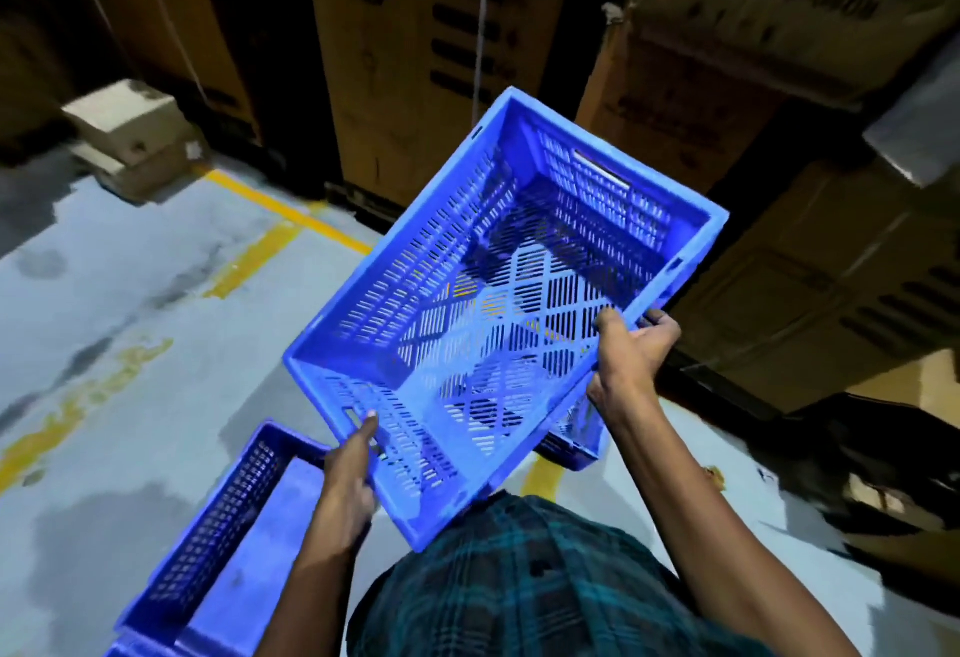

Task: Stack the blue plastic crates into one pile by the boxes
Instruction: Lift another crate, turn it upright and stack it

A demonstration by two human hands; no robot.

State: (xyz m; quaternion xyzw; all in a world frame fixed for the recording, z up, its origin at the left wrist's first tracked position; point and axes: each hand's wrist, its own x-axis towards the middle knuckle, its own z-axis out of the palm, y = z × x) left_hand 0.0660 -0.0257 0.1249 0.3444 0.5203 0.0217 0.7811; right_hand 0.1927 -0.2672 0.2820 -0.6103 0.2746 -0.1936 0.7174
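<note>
Tall brown cardboard boxes (415, 59) stand in a wall ahead of me, and everything else I place against them. On my side of them runs the grey concrete floor (119, 267) with its worn yellow painted lines.

I am mid-carry. The empty blue slotted plastic crate (498, 303) is off the floor in both my hands, tilted, its far corner up towards the boxes. My left hand (353, 464) is closed on the near short end, fingers by the handle slot. My right hand (631, 355) is clamped over the long rim on the side nearest the boxes.

A second blue plastic crate (218, 526) sits on the floor behind it, further from the boxes. Another blue crate's corner (571, 441) peeks from under the lifted one; I judge that is the pile. Next I need to level the crate, square it over that pile and lower it.
</note>
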